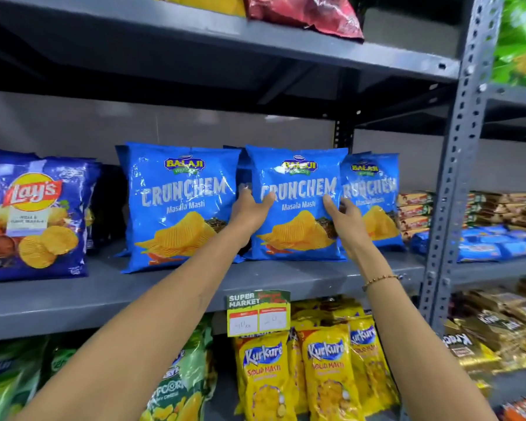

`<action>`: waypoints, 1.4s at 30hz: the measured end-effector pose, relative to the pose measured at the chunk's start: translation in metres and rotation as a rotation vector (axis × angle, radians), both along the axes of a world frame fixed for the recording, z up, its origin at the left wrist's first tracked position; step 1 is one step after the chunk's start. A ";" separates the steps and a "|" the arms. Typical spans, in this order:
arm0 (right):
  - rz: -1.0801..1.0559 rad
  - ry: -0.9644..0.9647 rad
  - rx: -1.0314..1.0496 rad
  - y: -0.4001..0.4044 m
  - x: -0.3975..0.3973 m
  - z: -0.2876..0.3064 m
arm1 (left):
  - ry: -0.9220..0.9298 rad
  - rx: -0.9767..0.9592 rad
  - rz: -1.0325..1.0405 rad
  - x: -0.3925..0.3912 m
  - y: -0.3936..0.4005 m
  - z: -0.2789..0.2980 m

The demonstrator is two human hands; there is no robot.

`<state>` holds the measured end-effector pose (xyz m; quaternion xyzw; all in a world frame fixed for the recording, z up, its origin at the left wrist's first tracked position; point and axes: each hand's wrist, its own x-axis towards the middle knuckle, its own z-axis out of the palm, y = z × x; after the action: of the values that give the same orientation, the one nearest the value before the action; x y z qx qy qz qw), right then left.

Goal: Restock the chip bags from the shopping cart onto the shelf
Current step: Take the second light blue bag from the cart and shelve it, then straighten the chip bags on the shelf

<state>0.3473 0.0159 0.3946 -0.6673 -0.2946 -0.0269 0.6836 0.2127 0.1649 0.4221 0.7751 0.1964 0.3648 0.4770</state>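
Note:
A blue Crunchem chip bag [296, 183] stands upright on the grey middle shelf [104, 287]. My left hand [251, 211] grips its left edge and my right hand [345, 220] grips its right edge, thumbs on the front. Another Crunchem bag [176, 205] stands to its left and a third [375, 202] to its right, partly behind it. More blue bags are hidden behind these. The shopping cart is out of view.
Dark blue Lay's bags [37, 217] fill the shelf's left end. Yellow Kurkure bags [316, 369] and green popcorn bags [176, 387] hang below, under a price tag [258, 312]. A perforated upright post [459, 165] bounds the shelf on the right, with biscuit packs [492, 241] beyond.

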 end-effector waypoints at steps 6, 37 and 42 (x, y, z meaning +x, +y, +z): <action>-0.197 -0.148 0.080 0.001 -0.020 -0.017 | 0.016 0.192 -0.022 -0.026 -0.012 -0.018; 0.220 -0.320 -0.429 0.270 -0.325 -0.032 | 0.255 0.308 0.590 -0.342 0.209 -0.062; 0.169 -0.368 -0.428 0.275 -0.329 -0.033 | 0.196 0.284 0.601 -0.347 0.211 -0.061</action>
<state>0.0185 0.2911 0.3616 -0.7533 -0.4671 -0.0280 0.4622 -0.1340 0.3756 0.3611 0.7726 0.4080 0.4367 0.2142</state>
